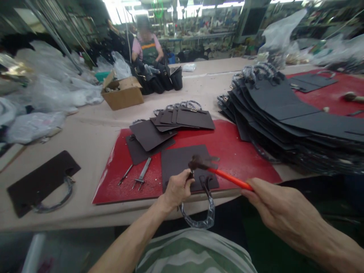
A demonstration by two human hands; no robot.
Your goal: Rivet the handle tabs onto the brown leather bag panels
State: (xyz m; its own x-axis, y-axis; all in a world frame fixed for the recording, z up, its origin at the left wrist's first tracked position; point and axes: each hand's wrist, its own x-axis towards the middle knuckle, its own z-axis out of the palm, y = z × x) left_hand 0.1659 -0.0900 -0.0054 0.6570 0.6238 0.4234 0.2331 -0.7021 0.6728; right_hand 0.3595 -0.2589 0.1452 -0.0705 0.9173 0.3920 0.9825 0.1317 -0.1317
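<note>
My right hand (265, 201) is closed around the orange handle of a claw hammer (227, 177). The hammer's dark head is right over my left hand (178, 186), which pinches a short metal punch (192, 174) upright; its lower end is hidden by my fingers. Under them lies a dark bag panel (182, 157) on a red board (244, 163). A plastic-wrapped handle (210, 212) joins the panel and hangs over the table's front edge. To the left on the board lie a pronged metal tool (143, 172) and a thin metal rod (125, 175).
Several finished-looking panels (193, 117) overlap behind the work. A large stack of dark panels (273, 102) stands at the right. One panel with a handle (42, 182) lies at the left. A cardboard box (123, 94), black bags (155, 81) and a person (146, 47) are farther back.
</note>
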